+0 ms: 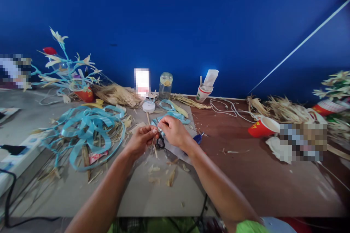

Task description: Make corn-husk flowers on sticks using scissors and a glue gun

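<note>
My left hand [143,139] and my right hand [175,131] meet over the middle of the table, fingertips pinched close together. A thin pale stick [156,152] shows above and below my left fingers and seems to be held in them. Whatever my right fingertips pinch is too small to make out; a bit of light blue shows beside them. Black-handled scissors [160,142] lie just under the hands, partly hidden. Light blue ribbon [175,114] lies behind my right hand. A larger tangle of blue ribbon [94,127] spreads to the left.
Blue-stemmed husk flowers [65,62] stand in a red cup [84,94] at the left. A glass jar [165,85] and a white round tub [148,107] sit behind the hands. Rightward are a white cable [232,107], a tipped red paper cup [262,126] and dried husks [284,109].
</note>
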Action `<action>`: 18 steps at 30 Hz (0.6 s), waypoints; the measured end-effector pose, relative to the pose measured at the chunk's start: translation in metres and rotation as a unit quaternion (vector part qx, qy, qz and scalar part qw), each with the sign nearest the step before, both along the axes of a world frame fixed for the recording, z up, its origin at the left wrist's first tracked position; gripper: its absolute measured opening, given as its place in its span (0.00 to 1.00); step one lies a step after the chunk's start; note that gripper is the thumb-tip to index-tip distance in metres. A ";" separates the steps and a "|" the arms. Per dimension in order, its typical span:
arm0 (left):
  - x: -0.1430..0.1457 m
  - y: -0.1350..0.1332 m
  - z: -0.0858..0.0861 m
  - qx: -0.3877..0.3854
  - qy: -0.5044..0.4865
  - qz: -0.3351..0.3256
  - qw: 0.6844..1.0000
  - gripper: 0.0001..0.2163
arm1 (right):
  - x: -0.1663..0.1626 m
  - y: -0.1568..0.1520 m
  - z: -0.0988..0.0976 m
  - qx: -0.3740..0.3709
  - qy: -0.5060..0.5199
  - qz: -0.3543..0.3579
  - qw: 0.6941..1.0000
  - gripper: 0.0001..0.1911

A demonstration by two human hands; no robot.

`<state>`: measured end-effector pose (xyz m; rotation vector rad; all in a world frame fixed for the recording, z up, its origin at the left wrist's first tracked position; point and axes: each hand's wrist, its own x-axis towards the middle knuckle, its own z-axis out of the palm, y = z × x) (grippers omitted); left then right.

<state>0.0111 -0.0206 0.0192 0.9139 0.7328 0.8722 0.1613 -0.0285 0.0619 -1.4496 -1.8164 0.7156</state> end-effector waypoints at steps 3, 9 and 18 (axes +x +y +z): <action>-0.001 -0.001 0.002 -0.013 -0.003 -0.031 0.999 0.11 | 0.001 0.000 0.000 -0.003 -0.001 0.014 1.000 0.10; -0.002 -0.001 0.001 -0.034 -0.027 -0.018 0.999 0.10 | 0.003 0.000 0.002 -0.003 -0.009 0.020 1.000 0.10; -0.004 -0.001 -0.001 -0.031 -0.024 -0.026 0.999 0.09 | 0.003 -0.001 0.003 0.003 -0.003 0.030 1.000 0.09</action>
